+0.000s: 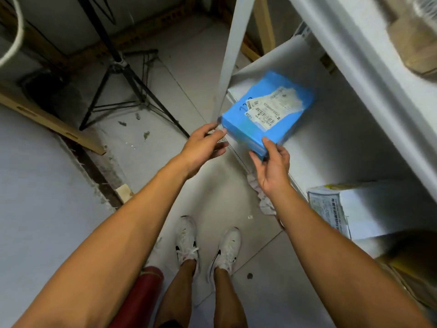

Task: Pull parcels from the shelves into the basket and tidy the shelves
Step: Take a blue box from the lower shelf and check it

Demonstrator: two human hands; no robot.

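Person stands facing a white metal shelf unit (335, 143), both bare arms out. Blue parcel (267, 112) with torn white shipping labels (272, 106) on top sits at the front left corner of the shelf board, its near corner sticking out past the shelf edge. Right hand (272, 169) grips that near corner: thumb on the top face, fingers curled underneath. Left hand (203, 145) is at the parcel's left corner, fingers loosely extended, fingertips touching or just beside the blue edge by the white upright post (230, 58); can't tell for sure if there is contact, not curled around anything. Further right on the same shelf lies a white plastic-wrapped parcel (369, 207) with a printed label and yellow tape on its near end, well apart from the blue one. Upper shelf holds a brownish package (416, 46), blurred. Cardboard (411, 275) shows at the lower right edge. Floor is pale tile (212, 209); crumpled white paper (264, 202) lies below the shelf edge, just under the right wrist. White sneakers (208, 245) with black marks are planted on the tile. Black tripod stand (125, 74) stands off to the left, wooden batten (52, 121) beside it, red cylinder (142, 297) near the left leg. No basket in view.
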